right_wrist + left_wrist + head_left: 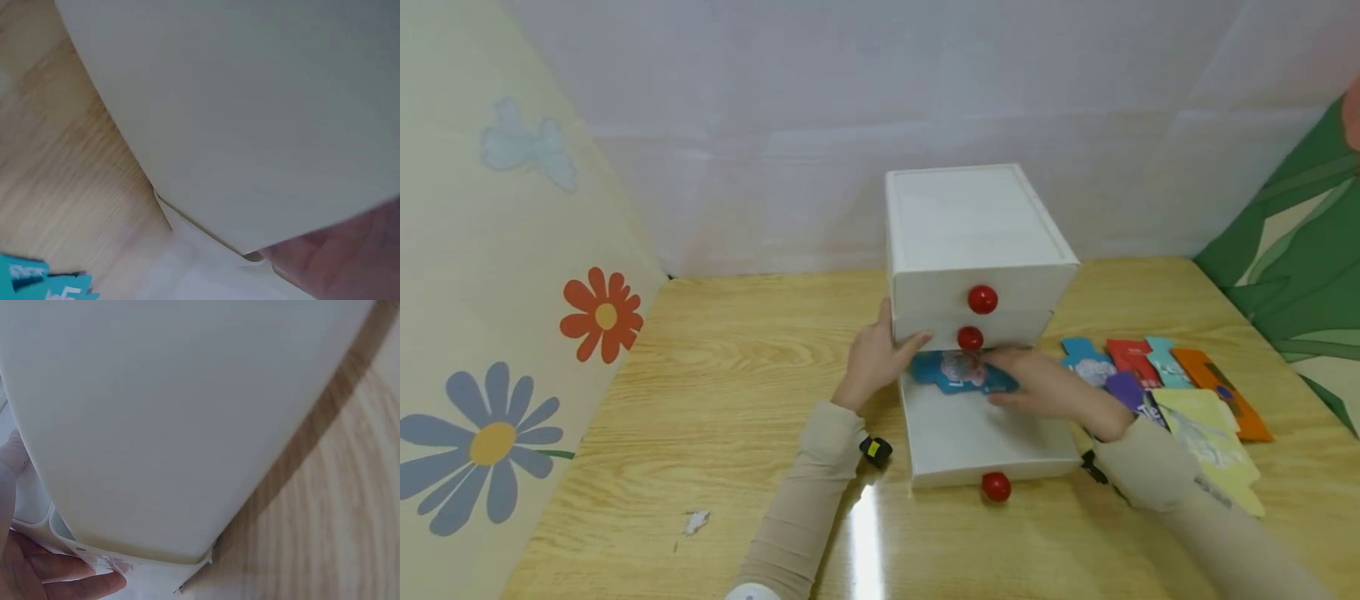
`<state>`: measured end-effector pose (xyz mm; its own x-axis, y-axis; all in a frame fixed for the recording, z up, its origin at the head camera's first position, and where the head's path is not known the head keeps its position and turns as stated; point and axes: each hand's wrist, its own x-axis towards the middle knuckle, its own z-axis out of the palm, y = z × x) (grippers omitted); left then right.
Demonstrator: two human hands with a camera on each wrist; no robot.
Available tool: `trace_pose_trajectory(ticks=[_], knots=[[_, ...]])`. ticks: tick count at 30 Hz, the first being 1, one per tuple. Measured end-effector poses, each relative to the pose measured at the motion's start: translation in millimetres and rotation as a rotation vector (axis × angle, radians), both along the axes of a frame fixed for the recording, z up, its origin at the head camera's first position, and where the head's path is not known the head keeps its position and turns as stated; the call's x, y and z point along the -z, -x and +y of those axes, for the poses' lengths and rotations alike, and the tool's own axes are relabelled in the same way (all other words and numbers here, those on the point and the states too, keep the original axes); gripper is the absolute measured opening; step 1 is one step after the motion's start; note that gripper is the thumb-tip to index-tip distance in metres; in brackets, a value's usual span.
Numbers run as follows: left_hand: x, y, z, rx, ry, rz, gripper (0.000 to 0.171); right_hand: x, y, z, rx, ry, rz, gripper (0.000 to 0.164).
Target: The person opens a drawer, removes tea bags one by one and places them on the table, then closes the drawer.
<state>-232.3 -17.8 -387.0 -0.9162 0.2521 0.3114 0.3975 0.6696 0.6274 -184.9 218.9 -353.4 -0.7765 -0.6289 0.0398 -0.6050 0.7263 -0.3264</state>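
Observation:
A white drawer box [977,217] with red round knobs stands on the table, its bottom drawer [985,446] pulled out toward me. At the back of that drawer lies a blue shaped packet [955,371] with a pale printed picture, close under the upper drawers. My left hand [876,358] rests on the box's left front corner, thumb at the front and fingers along the side. Over the drawer's right part, my right hand [1048,383] reaches in with extended fingers beside the packet. Its fingertips are partly hidden below the upper drawers.
Right of the drawer lie several colourful packets: a blue one [1086,362], a red one [1131,358], an orange one [1232,400] and a yellow one [1206,442]. A torn white scrap [696,522] lies at the table's left front. A pale curtain [775,167] hangs behind.

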Motion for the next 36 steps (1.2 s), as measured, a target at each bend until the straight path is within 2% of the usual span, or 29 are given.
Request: trace_pose_trajectory(ticks=[10, 15, 19, 23, 26, 36], knots=[[-2.5, -0.8, 1.8, 0.010, -0.006, 0.020, 0.068, 1.4, 10.4, -4.6, -0.057, -0.228, -0.096, 0.075], [-3.2, -0.4, 3.0, 0.011, 0.000, 0.025, 0.066, 3.1, 14.8, -6.6, -0.061, -0.304, -0.094, 0.079], [-2.2, 0.7, 3.5, 0.010, 0.004, 0.021, 0.066, 7.6, 20.0, -8.2, -0.069, -0.355, -0.090, 0.079], [-1.6, 1.2, 3.9, 0.013, 0.005, 0.020, 0.066, 11.2, 22.4, -10.0, -0.030, -0.373, -0.158, 0.079], [-1.5, 1.3, 3.6, 0.015, 0.003, 0.025, 0.066, 11.8, 20.8, -10.4, -0.016, -0.367, -0.176, 0.079], [-0.2, 1.6, 0.5, -0.007, 0.011, 0.013, 0.066, 16.1, 14.8, -9.2, -0.067, -0.346, -0.043, 0.075]])
